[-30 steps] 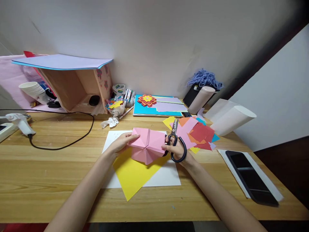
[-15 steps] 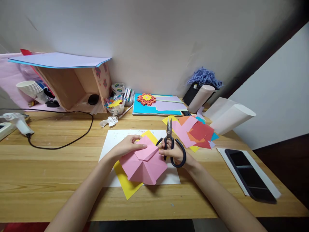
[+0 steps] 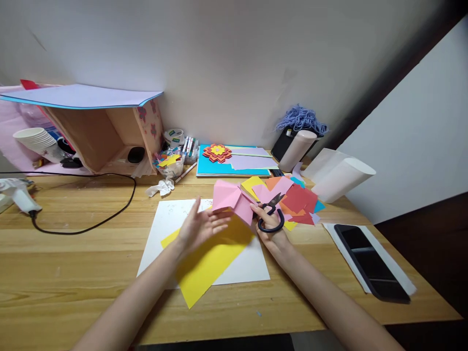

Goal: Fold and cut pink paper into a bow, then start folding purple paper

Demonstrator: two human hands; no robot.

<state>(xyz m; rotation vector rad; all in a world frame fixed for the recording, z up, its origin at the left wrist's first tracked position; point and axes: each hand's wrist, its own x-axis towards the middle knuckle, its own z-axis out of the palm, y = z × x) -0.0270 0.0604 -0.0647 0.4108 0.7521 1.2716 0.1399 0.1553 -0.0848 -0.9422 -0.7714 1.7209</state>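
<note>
On the wooden worktop (image 3: 73,278), things have shifted: the left hand (image 3: 199,226) has let go, fingers spread, empty; the right hand (image 3: 273,225) alone grips scissors (image 3: 277,199) and folded pink paper (image 3: 227,196), above the far-right corner of the white sheet (image 3: 153,239).

In my view, the right hand (image 3: 269,221) partly hides the scissors (image 3: 275,199); the picture's edge crops the glue gun (image 3: 20,195); I cannot read the small marks (image 3: 173,209).

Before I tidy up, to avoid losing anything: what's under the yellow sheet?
White paper lies under the yellow sheet, whose near corner overhangs onto the wooden table. Anything else it covers can't be seen.
</note>
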